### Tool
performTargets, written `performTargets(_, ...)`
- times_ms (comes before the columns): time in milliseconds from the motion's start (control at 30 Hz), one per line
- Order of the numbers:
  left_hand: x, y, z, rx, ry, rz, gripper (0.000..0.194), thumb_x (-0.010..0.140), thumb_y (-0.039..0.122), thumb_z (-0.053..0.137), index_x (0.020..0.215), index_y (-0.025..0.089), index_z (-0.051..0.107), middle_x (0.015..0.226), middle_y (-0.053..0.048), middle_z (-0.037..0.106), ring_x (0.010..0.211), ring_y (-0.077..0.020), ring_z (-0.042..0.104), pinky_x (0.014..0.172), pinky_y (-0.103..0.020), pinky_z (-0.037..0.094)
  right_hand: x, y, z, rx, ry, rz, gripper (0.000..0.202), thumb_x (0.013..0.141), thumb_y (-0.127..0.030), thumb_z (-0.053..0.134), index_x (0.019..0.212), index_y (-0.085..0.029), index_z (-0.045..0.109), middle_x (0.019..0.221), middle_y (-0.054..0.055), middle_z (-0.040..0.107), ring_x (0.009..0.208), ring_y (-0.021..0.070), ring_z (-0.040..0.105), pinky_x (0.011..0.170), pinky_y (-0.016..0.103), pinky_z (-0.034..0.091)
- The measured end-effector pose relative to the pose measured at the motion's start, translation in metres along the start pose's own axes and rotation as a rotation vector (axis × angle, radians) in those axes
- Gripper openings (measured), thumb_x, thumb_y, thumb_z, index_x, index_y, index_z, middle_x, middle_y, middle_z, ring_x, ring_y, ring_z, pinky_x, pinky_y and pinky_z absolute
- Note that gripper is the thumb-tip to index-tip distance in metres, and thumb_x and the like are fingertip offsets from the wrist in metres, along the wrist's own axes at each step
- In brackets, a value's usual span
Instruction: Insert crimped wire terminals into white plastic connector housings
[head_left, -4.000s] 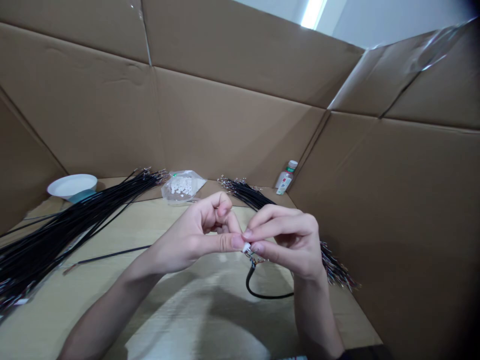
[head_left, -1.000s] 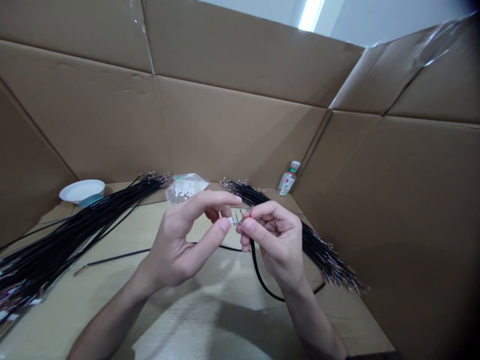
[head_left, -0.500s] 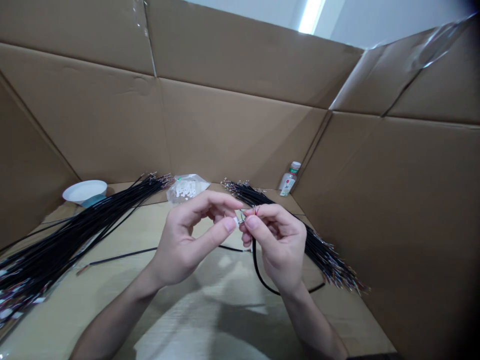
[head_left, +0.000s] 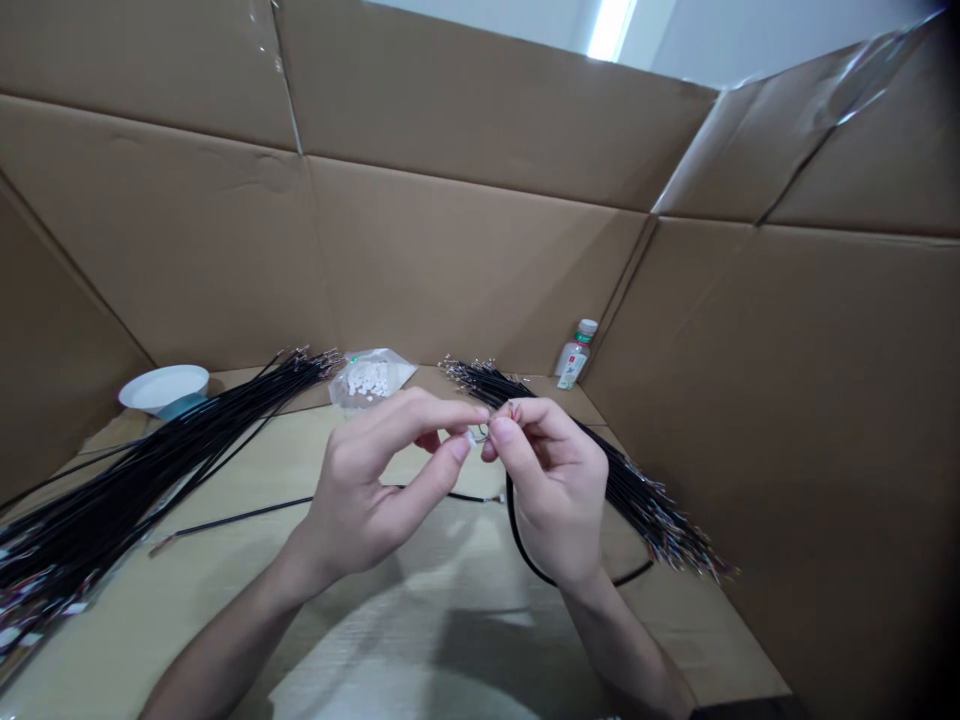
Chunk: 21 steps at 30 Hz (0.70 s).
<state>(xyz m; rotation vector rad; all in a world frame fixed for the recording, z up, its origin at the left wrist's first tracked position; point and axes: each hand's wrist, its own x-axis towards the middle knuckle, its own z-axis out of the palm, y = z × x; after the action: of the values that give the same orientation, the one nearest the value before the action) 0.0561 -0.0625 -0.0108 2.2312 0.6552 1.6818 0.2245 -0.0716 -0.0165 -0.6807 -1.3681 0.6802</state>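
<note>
Between thumb and fingers my left hand (head_left: 375, 480) pinches a small white connector (head_left: 472, 438). Facing it, my right hand (head_left: 551, 480) is closed on the stripped end of a black cable (head_left: 517, 530), with thin coloured wires showing at the fingertips. The cable hangs down below the right hand and curves behind the wrist. Fine wires span the small gap between the two hands. Whether a wire sits inside the connector is too small to tell. Another black cable (head_left: 247, 512) lies behind my left hand, a white connector on its right end.
A large bundle of black cables (head_left: 150, 460) lies left, another bundle (head_left: 637, 490) right. At the back are a white bowl (head_left: 163, 386), a clear bag of white connectors (head_left: 371, 378) and a small bottle (head_left: 576, 355). Cardboard walls (head_left: 465, 260) surround the table.
My left index finger has straightened and reaches closer to the right fingertips. The wires between the hands are more covered. The view has shifted slightly.
</note>
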Motion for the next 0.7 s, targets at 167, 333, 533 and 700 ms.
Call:
performTargets(167, 0.002, -0.005, -0.003, 0.105, 0.007, 0.143, 0.030, 0.094, 0.004, 0.067, 0.113, 0.027, 0.072, 0.098, -0.003, 0.076, 0.087, -0.0180, 0.071, 0.078, -0.033, 0.056, 0.001, 0.001, 0.003, 0.160, -0.014, 0.106, 0.014, 0.098, -0.032, 0.072, 0.090, -0.021, 0.069, 0.074, -0.003, 0.066, 0.068, 0.0114, 0.062, 0.066, 0.023, 0.056)
performTargets(333, 0.001, -0.012, -0.001, 0.293, 0.013, 0.334, 0.034, 0.093, -0.001, 0.064, 0.112, 0.026, 0.071, 0.106, -0.004, 0.076, 0.085, -0.0155, 0.070, 0.074, -0.028, 0.056, -0.001, 0.007, 0.006, 0.324, -0.047, 0.202, 0.019, 0.100, -0.037, 0.071, 0.089, -0.022, 0.068, 0.074, -0.003, 0.063, 0.068, 0.0112, 0.060, 0.067, 0.022, 0.057)
performTargets(533, 0.001, -0.016, 0.004, 0.254, 0.049, 0.355, 0.037, 0.092, -0.005, 0.060, 0.109, 0.025, 0.073, 0.106, -0.004, 0.072, 0.086, -0.0142, 0.069, 0.073, -0.026, 0.057, 0.000, 0.004, 0.005, 0.376, -0.102, 0.228, 0.020, 0.100, -0.038, 0.071, 0.089, -0.022, 0.066, 0.072, -0.004, 0.062, 0.066, 0.0108, 0.059, 0.067, 0.023, 0.058)
performTargets(700, 0.003, -0.013, 0.004, 0.081, 0.025, 0.228, 0.030, 0.098, 0.002, 0.058, 0.100, 0.027, 0.075, 0.102, -0.005, 0.071, 0.089, -0.0168, 0.071, 0.071, -0.029, 0.059, 0.007, -0.006, -0.008, 0.109, -0.177, 0.095, 0.016, 0.100, -0.029, 0.068, 0.087, -0.022, 0.068, 0.090, 0.001, 0.069, 0.085, 0.0148, 0.066, 0.080, 0.027, 0.059)
